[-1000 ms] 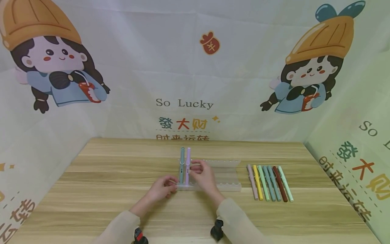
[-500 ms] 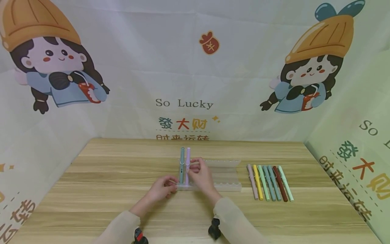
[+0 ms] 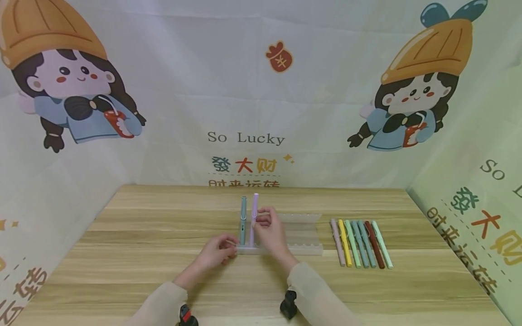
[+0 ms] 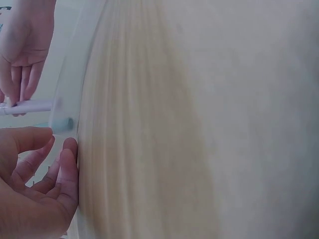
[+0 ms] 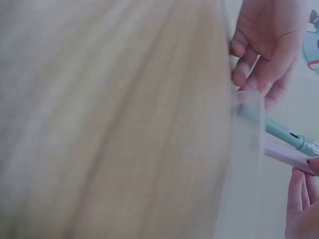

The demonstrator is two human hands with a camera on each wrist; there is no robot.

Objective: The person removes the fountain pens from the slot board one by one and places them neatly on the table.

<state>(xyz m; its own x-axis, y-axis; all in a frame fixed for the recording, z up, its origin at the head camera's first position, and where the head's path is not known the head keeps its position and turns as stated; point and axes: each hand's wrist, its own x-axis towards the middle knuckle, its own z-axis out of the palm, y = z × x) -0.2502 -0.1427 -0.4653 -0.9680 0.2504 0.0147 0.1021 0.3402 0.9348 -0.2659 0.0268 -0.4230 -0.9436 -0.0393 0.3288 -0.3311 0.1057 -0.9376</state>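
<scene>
A translucent plastic pen tray [image 3: 303,250] with notched long edges lies on the table. My left hand [image 3: 220,249] is at its left end, fingertips curled against the corner; the left wrist view shows this hand [image 4: 37,184] close up. Between the thumb and fingers of my right hand [image 3: 271,231] is a lilac pen [image 3: 255,206], its lower end at the tray's near edge and its capped end tilted a little right. Left of it, a grey-teal pen [image 3: 243,213] lies across the tray. In the right wrist view the lilac pen [image 5: 284,153] runs beside the teal pen [image 5: 281,132].
Right of the tray lies a row of capped pens: a mauve pen [image 3: 337,243], a yellow pen [image 3: 345,243], a dark red pen [image 3: 374,245], a pale mint pen [image 3: 382,245] and several in green and teal. A printed cloth [image 3: 183,113] stands behind the wooden table [image 3: 142,235].
The lilac pen has shifted slightly up and tilted right, after standing parallel to the teal pen. My right fingers have closed in on it. The left hand stays at the tray's end.
</scene>
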